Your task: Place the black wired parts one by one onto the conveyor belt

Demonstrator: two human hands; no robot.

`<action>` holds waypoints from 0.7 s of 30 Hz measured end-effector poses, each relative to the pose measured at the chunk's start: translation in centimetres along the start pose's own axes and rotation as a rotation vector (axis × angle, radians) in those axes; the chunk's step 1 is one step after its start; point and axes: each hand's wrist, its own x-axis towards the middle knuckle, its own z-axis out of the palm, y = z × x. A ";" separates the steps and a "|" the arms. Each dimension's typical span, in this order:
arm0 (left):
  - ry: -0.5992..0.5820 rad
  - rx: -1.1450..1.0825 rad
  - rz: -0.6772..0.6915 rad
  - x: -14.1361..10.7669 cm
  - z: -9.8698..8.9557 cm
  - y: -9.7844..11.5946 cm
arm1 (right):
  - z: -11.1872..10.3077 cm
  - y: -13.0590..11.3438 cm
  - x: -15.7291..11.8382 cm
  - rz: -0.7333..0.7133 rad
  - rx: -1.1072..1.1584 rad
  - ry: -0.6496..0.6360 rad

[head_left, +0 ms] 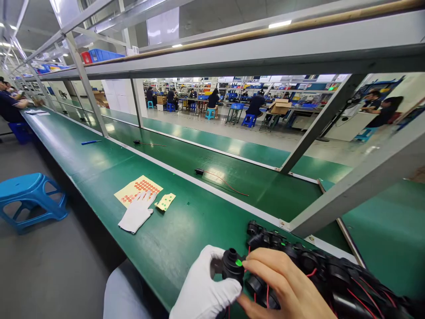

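Observation:
My left hand point(207, 283), in a white glove, is closed around a black cylindrical part point(232, 266) held upright above the green bench near its front edge. A green sticker point(238, 262) shows on the part's upper side. My bare right hand point(285, 279) has its fingertips at that sticker and the side of the part; whether they pinch anything is hidden. Many similar black parts with red wires point(335, 270) lie in a pile behind and to the right of my hands.
On the green bench point(179, 239) lie a white glove point(137, 215), a sheet of red stickers point(133, 186), a scrap with green stickers point(166, 201) and a blue pen point(90, 142). Wired parts point(199, 171) rest beyond the rail. A metal post rises at right; a blue stool point(29, 195) stands left.

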 end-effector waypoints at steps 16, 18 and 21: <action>-0.280 -0.490 -0.097 0.0 0.1 -1.1 | 0.4 0.8 2.6 0.462 0.446 -0.272; -0.259 -0.714 -0.234 0.4 0.7 -1.8 | 0.7 1.2 3.0 0.640 0.584 -0.357; -0.205 -0.981 -0.468 0.8 1.2 -2.3 | 1.2 1.7 3.3 0.767 0.800 -0.395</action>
